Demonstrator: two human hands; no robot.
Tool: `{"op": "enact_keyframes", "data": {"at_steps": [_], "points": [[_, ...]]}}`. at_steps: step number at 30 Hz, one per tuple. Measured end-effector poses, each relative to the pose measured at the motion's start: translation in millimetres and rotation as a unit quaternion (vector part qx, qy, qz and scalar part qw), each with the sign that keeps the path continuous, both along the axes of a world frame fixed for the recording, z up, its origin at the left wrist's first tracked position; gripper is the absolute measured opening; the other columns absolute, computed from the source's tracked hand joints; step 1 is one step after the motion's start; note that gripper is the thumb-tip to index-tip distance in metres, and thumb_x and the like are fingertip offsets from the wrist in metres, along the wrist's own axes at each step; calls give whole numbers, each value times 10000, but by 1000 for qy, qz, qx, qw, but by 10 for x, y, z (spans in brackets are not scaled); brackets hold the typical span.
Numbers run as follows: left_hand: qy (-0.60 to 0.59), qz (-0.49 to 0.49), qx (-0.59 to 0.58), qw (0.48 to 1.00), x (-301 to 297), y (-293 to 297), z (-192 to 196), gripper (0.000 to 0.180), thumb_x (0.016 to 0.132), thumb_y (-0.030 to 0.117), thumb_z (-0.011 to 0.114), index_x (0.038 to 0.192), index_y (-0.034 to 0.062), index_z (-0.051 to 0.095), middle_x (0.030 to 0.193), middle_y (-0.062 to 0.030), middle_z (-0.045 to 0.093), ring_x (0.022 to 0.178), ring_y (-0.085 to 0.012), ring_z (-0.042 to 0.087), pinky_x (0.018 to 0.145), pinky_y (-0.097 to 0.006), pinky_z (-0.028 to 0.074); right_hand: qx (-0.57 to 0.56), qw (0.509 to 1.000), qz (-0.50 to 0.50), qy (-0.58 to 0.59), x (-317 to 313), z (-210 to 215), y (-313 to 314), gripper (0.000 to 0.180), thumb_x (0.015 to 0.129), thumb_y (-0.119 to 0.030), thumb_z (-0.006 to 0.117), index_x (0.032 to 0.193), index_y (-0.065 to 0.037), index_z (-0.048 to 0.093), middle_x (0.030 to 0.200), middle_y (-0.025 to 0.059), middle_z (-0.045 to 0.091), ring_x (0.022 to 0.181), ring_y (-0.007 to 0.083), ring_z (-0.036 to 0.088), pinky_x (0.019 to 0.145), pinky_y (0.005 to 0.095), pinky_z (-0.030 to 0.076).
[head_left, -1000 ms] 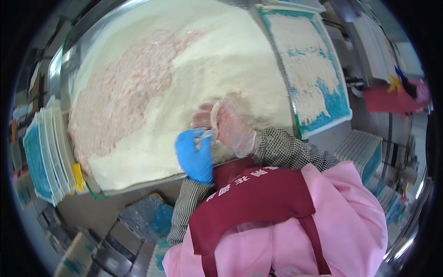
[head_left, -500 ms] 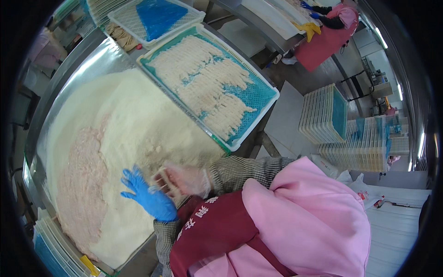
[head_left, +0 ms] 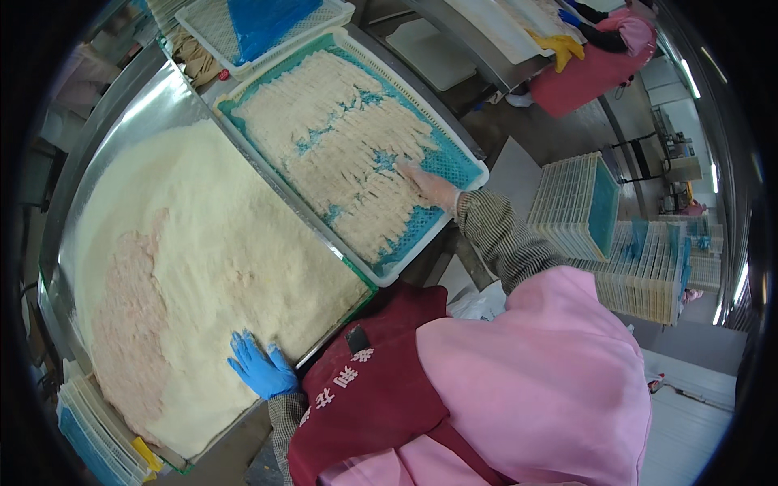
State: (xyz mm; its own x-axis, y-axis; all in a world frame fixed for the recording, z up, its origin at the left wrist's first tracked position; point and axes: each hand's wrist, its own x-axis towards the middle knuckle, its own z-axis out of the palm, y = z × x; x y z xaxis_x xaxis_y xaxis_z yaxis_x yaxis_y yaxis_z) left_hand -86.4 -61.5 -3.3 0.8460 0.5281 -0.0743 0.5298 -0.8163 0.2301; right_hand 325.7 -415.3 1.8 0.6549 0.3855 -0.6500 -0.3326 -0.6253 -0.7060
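My left hand (head_left: 261, 366), in a blue glove with powder on its fingertips, rests with spread fingers at the near edge of a heap of pale yellow powder (head_left: 203, 235). Nothing is held in it. My right hand (head_left: 431, 186), in a clear glove, reaches over the right side of a tray (head_left: 444, 154) lined with blue-green mesh. Its outstretched fingers touch the ends of powder-coated strips (head_left: 348, 138) that look like meat. The strips lie side by side in several rows. Left on the powder is a mass of pink, minced-looking meat (head_left: 126, 324).
A metal rim (head_left: 300, 215) separates the powder from the tray. Behind stands another white tray (head_left: 284, 40) with a blue sheet. Stacked trays (head_left: 567, 206) stand at right, more trays (head_left: 93, 429) at lower left. A co-worker in a pink apron (head_left: 579, 77) works at a far table.
My right hand has gone from the powder, where strips showed in its fingers, to the mesh tray. More strips lie in the tray's near rows. My left hand has moved down toward the table edge.
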Motion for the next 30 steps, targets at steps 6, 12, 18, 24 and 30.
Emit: {"op": "enact_keyframes", "data": {"at_steps": [6,12,18,24,30], "points": [[13,12,-11,1000,-34,35,-7,658,1025,381,539,1551,-4,448,1638,-254,391,1534,-405,342,1267,-605,131,-57,996,3,-64,-78,128,-59,745,1108,-611,260,1652,-104,305,1695,148,324,1522,318,363,1261,409,285],[16,-30,-19,999,-25,257,-63,656,958,444,648,1436,4,560,1514,-282,513,1447,-459,431,1230,-646,192,-154,905,262,-298,-83,-701,-342,546,1141,-309,364,1606,-23,368,1647,182,396,1487,327,417,1234,387,315],[-161,63,-65,983,-287,1245,516,470,894,262,749,1321,84,670,1248,-189,704,1166,-389,644,1090,-513,449,-44,934,55,-350,-437,64,249,522,1136,-322,408,1507,27,520,1558,189,524,1447,281,492,1206,357,346],[-77,164,178,967,-852,2302,562,316,870,143,775,1185,134,755,1216,-111,717,1076,-363,667,924,-456,538,146,945,98,-275,-1362,629,2031,446,1130,-276,434,1344,48,653,1337,162,692,1265,243,632,1125,345,440],[-49,231,-58,970,-1189,2711,231,329,931,188,748,1260,189,725,1418,-56,629,1246,-336,604,1011,-453,498,198,925,304,-115,-2376,790,3355,459,1091,-366,528,1390,-41,654,1330,183,697,1248,258,651,1131,353,455]]}}
